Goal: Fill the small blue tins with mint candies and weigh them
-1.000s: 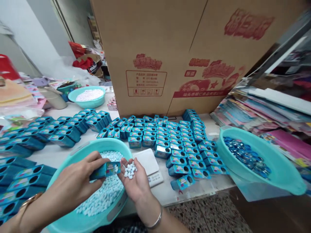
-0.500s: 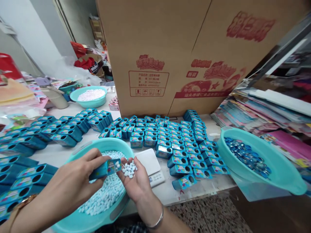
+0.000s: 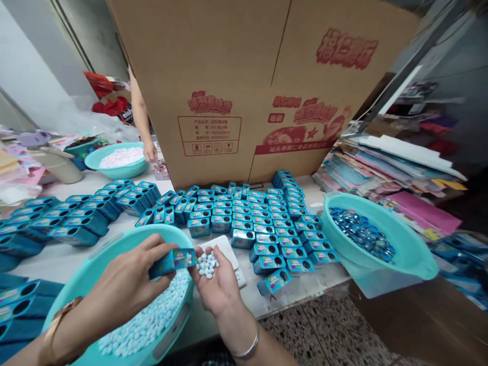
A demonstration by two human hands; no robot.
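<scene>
My left hand (image 3: 129, 272) grips a small blue tin (image 3: 168, 262) between thumb and fingers, tipped on its side with its holed end toward my other palm. Some pale candies show at that hole. My right hand (image 3: 224, 297) is cupped palm up, its fingertips by the tin, and carries a small heap of pale blue candies (image 3: 207, 265). Below both hands stands a large turquoise basin (image 3: 66, 292) full of the same candies (image 3: 148, 317). A white scale (image 3: 227, 250) lies just behind my right hand, partly hidden by it.
Rows of blue tins (image 3: 263, 229) with round holes fill the table's middle, with more at left. A turquoise basin (image 3: 415, 262) of shiny blue pieces sits at right. Behind rises a large carton (image 3: 213, 51). Another person's arm (image 3: 141, 114) reaches down beside a far basin (image 3: 133, 170).
The view has swung to the right, so things sit farther left. Another person's arm has come into sight beside the carton. My hands keep the tin and candies close together.
</scene>
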